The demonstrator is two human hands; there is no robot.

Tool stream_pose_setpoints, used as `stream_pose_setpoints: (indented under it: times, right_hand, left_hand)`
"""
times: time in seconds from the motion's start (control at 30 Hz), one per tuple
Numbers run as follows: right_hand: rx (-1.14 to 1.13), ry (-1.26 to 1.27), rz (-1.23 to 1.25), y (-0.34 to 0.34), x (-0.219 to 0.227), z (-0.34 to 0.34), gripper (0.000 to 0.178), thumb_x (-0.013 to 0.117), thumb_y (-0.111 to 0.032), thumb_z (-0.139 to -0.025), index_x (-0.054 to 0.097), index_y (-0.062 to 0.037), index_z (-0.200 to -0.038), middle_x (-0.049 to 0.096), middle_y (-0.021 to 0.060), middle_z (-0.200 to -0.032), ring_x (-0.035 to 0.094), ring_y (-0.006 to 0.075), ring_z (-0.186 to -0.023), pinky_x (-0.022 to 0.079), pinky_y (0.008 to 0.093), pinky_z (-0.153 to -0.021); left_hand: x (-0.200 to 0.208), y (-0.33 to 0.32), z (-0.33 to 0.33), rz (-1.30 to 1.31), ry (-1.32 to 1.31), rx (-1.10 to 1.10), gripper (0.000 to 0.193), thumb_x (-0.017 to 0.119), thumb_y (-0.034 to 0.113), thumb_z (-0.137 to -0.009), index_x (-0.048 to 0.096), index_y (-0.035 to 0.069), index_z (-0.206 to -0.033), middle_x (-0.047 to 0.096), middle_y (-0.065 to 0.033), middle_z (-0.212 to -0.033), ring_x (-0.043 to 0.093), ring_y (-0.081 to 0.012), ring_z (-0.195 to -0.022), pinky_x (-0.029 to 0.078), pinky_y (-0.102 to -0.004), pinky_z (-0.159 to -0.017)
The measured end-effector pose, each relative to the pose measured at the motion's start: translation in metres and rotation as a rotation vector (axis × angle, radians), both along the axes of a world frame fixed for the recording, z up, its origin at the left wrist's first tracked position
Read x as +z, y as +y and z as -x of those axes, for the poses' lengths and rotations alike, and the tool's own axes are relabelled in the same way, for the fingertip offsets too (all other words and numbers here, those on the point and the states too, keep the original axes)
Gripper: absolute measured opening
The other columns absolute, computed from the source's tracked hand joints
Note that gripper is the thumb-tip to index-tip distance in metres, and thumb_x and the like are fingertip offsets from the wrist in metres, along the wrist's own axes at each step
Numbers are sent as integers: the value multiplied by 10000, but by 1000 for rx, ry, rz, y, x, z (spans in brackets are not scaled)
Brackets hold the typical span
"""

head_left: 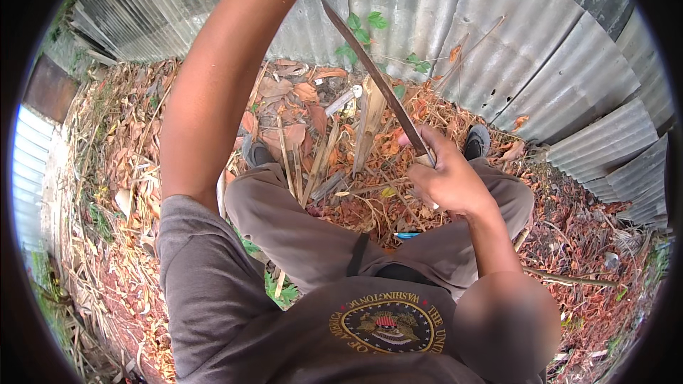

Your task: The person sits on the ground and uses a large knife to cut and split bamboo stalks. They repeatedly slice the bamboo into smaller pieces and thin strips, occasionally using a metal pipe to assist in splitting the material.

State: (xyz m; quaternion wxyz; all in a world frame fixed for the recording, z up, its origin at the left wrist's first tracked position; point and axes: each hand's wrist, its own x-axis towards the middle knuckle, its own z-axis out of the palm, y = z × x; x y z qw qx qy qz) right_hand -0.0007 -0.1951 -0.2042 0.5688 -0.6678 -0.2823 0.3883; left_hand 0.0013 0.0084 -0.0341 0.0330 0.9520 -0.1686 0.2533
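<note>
My right hand (454, 181) is wrapped round the pale handle of a machete (381, 84), in front of my right thigh. Its long dark blade tilts up and to the left, with the tip in front of the metal sheets. My left arm (213, 92) is raised along the left side and bends at the top edge. The left hand itself lies outside the picture. Behind the blade, a split piece of wood (371, 117) stands roughly upright between my feet. Several thin sticks (313, 163) lie beside it, left of the middle.
Corrugated metal sheets (512, 50) form a fence ahead and to the right. Dry leaves (114, 185) and twigs cover the ground. My legs (284, 224) are spread around the wood. A small blue object (407, 235) lies between my thighs. A green vine (363, 32) grows against the fence.
</note>
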Motion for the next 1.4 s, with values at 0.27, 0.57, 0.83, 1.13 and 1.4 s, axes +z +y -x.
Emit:
stream_pose_setpoints:
  times: [0.27,0.57,0.83,1.13,1.4]
  right_hand:
    - [-50,78,80,-6,2,-12,394,482,56,-806,453,-21,-1191,415,-26,-528,356,75,-377,279,261,-359]
    - [82,377,31,-17,15,-13,344,584,-62,-793,509,-1,-1124,521,11,-649,452,77,-487,355,278,-445]
    - [-137,-633,122,-2,-20,-5,438,608,-122,-807,454,3,-1197,586,149,-689,618,300,-640,474,403,-621]
    - [-171,-586,72,2,-24,7,436,594,-108,-836,424,22,-1216,583,195,-640,612,404,-575,503,461,-620]
    - [-122,51,-70,-12,-25,4,330,590,-93,-864,477,-16,-1164,519,52,-643,498,143,-467,443,331,-492]
  left_hand:
    - [-63,31,-82,208,292,-10,1220,19,900,-711,-27,-38,-1490,-48,-239,-1559,-79,-358,-1451,9,-514,-1182]
    - [-122,31,-63,118,408,144,1135,100,876,-774,90,19,-1518,120,-189,-1576,14,-326,-1470,54,-523,-1192]
    - [-79,24,-32,572,-395,-316,955,248,749,-903,271,-26,-1462,363,-228,-1475,326,-330,-1394,240,-447,-1128]
    - [-316,-5,8,1423,-114,-225,844,513,796,-772,525,10,-1079,587,-68,-948,575,-151,-890,454,-324,-763]
    - [-331,-16,9,1421,-36,-245,872,443,858,-739,571,2,-851,549,-8,-673,528,-104,-592,416,-261,-518]
